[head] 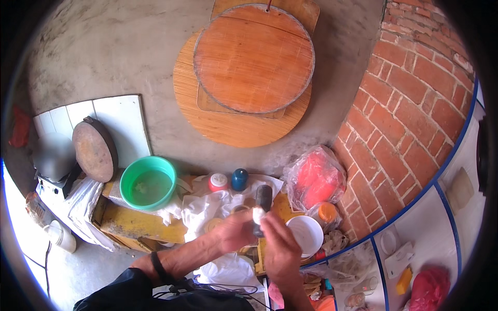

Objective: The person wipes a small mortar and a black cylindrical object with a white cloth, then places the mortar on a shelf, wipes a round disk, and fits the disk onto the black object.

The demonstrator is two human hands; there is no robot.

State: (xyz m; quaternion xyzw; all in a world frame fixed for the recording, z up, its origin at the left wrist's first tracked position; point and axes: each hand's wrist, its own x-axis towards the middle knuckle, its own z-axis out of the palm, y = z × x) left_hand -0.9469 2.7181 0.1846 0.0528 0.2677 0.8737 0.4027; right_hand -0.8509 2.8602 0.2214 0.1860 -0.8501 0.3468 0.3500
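Observation:
Both of my hands meet above a yellow wooden table [138, 222]. Between them is a dark grey, rod-like object [264, 197] with a rounded top, which I cannot identify more closely. A small white piece [258, 215], possibly cloth or paper, lies against its middle. My left hand [236, 229] closes on the object from the left, its fingertips at the white piece. From the lower right, my right hand [278, 243] pinches at the same spot. Behind them, white cloth or plastic [206, 202] covers part of the table.
A green basin [128, 188] holding liquid stands left on the table. A red-and-white container [218, 182] and a blue jar [239, 179] stand at the back. To the right are a white tub [307, 235] and a bagged red item [317, 179]. Round wooden boards [253, 58] hang on the wall.

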